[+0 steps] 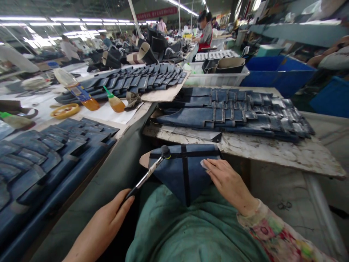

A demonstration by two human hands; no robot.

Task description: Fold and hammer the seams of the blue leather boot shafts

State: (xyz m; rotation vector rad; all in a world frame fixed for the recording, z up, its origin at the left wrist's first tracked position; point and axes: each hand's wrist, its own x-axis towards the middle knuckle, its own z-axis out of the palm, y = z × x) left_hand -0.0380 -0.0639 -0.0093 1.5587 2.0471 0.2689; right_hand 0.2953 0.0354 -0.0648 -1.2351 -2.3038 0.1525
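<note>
L hand (106, 222) fingers closed round the hammer (149, 173) handle, head resting on the blue leather piece (169, 174), which lies at the surface (272, 153) edge over the apron (191, 225). R hand (229, 183) fingers flat, pinning its right corner. Prob. best w/ short taps along the black strip (185, 178), piece kept still. Behind, a white crate (218, 79) holds boot uppers (229, 64); 2 squeeze bottles (116, 102) hold amber liquid.

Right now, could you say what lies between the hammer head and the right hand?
Head view: a black strip on the blue leather piece, between hammer head and right hand.

hammer (149, 173) grip hidden in left hand (107, 221); sleeve (275, 233) cut off
</note>
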